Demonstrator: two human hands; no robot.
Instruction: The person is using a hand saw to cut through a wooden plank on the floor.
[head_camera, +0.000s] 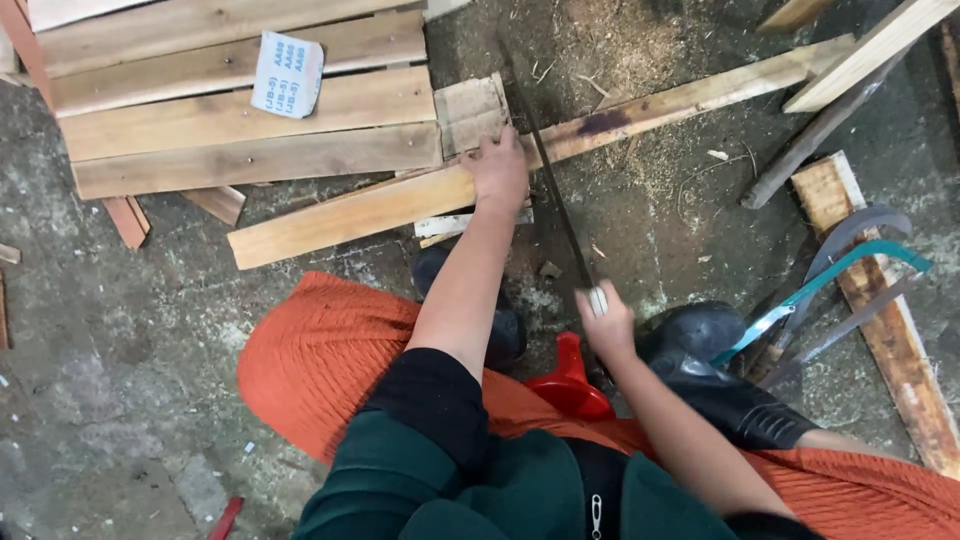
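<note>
The left hand (499, 170) presses flat, fingers spread, on a long wooden plank (400, 205) that runs slantwise across the grey concrete floor (120, 330), from lower left to upper right. The palm sits on the plank near its middle, holding it down rather than closing round it. Just to the right of that hand a hand saw (548, 175) crosses the plank, its dark thin blade running from above the plank down toward the person. The right hand (606, 322) is clenched round the saw's handle at the near end, well below the plank, so the blade meets the wood beside the left hand's fingers and some way ahead of the gripping fist. Sawdust (610, 50) lies scattered on the floor beyond the cut. A pallet of pale boards (240, 110) lies at the upper left, with a white paper label (287, 73) on it. To the right, a teal-framed bow saw (830, 285) lies on another board, near a black boot (700, 335). An orange skirt (320, 360) covers the person's knees.
</note>
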